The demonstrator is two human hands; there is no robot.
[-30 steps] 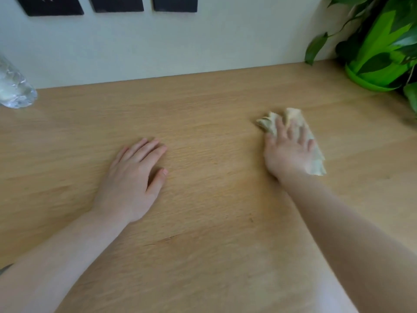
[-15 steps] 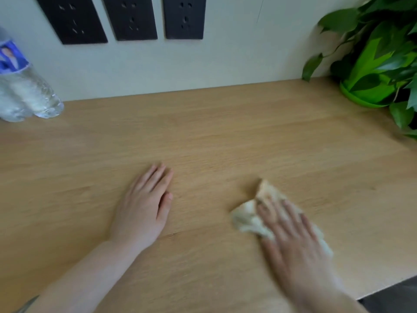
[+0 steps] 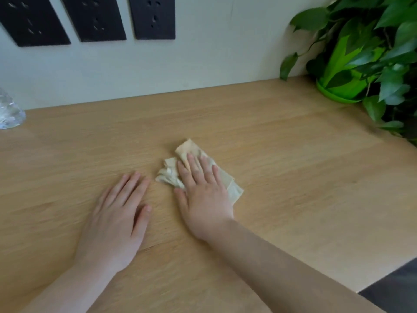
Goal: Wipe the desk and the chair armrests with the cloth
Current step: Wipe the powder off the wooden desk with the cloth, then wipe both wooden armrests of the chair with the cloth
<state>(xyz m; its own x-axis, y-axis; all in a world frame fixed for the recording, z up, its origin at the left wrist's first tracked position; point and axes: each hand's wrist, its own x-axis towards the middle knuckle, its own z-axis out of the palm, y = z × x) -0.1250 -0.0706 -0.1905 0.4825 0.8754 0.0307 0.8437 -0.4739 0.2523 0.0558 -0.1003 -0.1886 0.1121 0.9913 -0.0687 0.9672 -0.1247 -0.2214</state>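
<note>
The cloth (image 3: pixel 222 180) lies bunched on the wooden worktop (image 3: pixel 293 177), near its middle; the right hand (image 3: pixel 204 195) presses flat on it, fingers spread and extended, not curled around it. The left hand (image 3: pixel 117 220) rests flat and empty on the worktop just beside, palm down, not touching the cloth. The cloth looks thin, soft and light; it will likely fold and ruck under a sideways push; hold it by palm pressure over its centre, with the loose corners tucked under the fingers. The chair armrests are not in view.
</note>
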